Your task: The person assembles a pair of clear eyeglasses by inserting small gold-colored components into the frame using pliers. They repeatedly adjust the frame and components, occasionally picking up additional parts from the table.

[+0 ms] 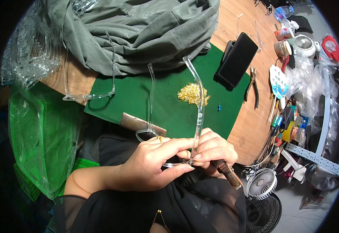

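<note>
Clear plastic eyeglasses stand in both hands just off the near edge of the green mat, their two temple arms rising over that mat. The left hand is wrapped round the frame front, thumb below and fingers closed over the top. The right hand pinches the hinge end of the taller temple arm, its fingers pressed together on the plastic, and a brown-handled tool sticks out from under that hand.

On the mat, beyond the hands, lies a small heap of gold-coloured screws, with a tiny blue piece just to the right of the heap. A second clear pair of glasses sits at the mat's left edge, half on the wooden table. Grey fabric is bunched over the mat's far side. A black case stands at the mat's far right corner, and pliers lie on the wood just right of the mat. A green plastic basket is well to the mat's left, and a small white fan sits below the table edge, to the mat's right.
</note>
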{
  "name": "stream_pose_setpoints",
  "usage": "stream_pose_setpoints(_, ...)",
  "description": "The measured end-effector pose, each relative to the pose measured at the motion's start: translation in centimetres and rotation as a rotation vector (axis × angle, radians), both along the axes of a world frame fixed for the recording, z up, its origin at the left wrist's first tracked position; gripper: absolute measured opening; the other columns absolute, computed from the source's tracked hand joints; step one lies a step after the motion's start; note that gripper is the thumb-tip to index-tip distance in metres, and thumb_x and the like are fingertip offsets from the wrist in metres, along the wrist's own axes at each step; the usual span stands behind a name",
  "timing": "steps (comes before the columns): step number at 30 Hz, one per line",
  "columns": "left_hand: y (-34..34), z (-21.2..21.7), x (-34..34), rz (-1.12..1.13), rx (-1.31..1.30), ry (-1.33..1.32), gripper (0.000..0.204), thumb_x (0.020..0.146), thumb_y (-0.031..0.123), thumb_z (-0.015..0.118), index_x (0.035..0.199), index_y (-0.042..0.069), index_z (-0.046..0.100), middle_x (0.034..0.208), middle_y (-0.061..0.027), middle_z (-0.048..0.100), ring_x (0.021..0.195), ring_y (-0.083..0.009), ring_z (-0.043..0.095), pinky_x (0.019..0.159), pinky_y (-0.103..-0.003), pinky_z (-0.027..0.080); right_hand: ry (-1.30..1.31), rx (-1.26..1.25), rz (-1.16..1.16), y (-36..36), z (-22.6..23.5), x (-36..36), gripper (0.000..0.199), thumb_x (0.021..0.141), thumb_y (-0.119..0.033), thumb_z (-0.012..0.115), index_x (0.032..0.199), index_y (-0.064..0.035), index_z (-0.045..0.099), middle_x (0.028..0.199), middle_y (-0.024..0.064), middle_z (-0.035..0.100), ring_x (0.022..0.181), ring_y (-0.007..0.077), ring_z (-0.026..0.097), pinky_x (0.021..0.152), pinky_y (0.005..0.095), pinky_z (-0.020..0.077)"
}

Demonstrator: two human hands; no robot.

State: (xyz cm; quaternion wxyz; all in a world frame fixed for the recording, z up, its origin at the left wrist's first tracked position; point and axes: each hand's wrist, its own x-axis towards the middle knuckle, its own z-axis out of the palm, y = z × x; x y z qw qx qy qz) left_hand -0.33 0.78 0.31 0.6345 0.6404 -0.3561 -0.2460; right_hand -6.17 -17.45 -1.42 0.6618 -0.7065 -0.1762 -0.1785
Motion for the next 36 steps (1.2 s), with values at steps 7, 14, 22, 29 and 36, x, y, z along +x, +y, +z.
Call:
stream_pose_setpoints(7, 0.2, -0.1, 0.0, -0.006, 0.02, -0.033, 0.052, 0.071, 0.004, 0.072, 0.118, -0.005, 0.053, 0.091, -0.0094, 0.068, 0.082, -0.0221, 0.063, 0.074, -0.03, 0.045, 0.028, 0.032, -0.008, 0.3, -0.1, -0.4, 0.015, 0.073, -0.007, 0.074, 0.082, -0.0017, 0.065, 0.075, 0.0071, 0.062, 0.065, 0.0207, 0.059, 0.059, 0.0316, 0.0455)
stream_pose_setpoints(14, 0.1, -0.2, 0.0, -0.03, 0.01, -0.029, 0.051, 0.071, 0.005, 0.073, 0.118, -0.004, 0.053, 0.091, -0.0094, 0.068, 0.081, -0.0217, 0.063, 0.073, -0.03, 0.045, 0.064, 0.031, 0.005, 0.2, 0.1, -0.5, 0.015, 0.072, -0.006, 0.075, 0.082, -0.0023, 0.064, 0.074, 0.0067, 0.062, 0.065, 0.0202, 0.058, 0.059, 0.031, 0.045)
stream_pose_setpoints(22, 0.2, -0.5, 0.1, -0.055, -0.037, 0.065, 0.051, 0.074, 0.007, 0.072, 0.119, -0.004, 0.052, 0.095, -0.0108, 0.068, 0.086, -0.0211, 0.065, 0.078, -0.029, 0.047, 0.078, -0.035, -0.003, -0.1, 0.4, -0.7, 0.02, 0.074, -0.008, 0.074, 0.088, -0.0011, 0.061, 0.078, 0.0095, 0.063, 0.069, 0.022, 0.059, 0.062, 0.0329, 0.0471)
stream_pose_setpoints(29, 0.5, 0.0, 0.7, -0.065, -0.036, 0.079, 0.051, 0.073, 0.003, 0.071, 0.119, -0.004, 0.052, 0.096, -0.0125, 0.068, 0.087, -0.0203, 0.066, 0.081, -0.029, 0.049, 1.062, -0.187, 0.217, -2.2, 3.9, -3.0, 0.02, 0.09, -0.018, 0.056, 0.098, 0.0004, 0.055, 0.087, 0.0129, 0.06, 0.08, 0.022, 0.059, 0.073, 0.0309, 0.0468)
stream_pose_setpoints(36, 0.8, 0.1, 0.6, -0.028, 0.047, 0.081, 0.052, 0.071, 0.001, 0.07, 0.12, -0.005, 0.052, 0.09, -0.0095, 0.067, 0.086, -0.018, 0.065, 0.083, -0.028, 0.049, 1.116, -0.322, 0.491, -2.2, 5.8, -1.2, 0.033, 0.093, -0.032, 0.051, 0.095, 0.0012, 0.054, 0.084, 0.018, 0.061, 0.081, 0.0305, 0.061, 0.072, 0.038, 0.0479)
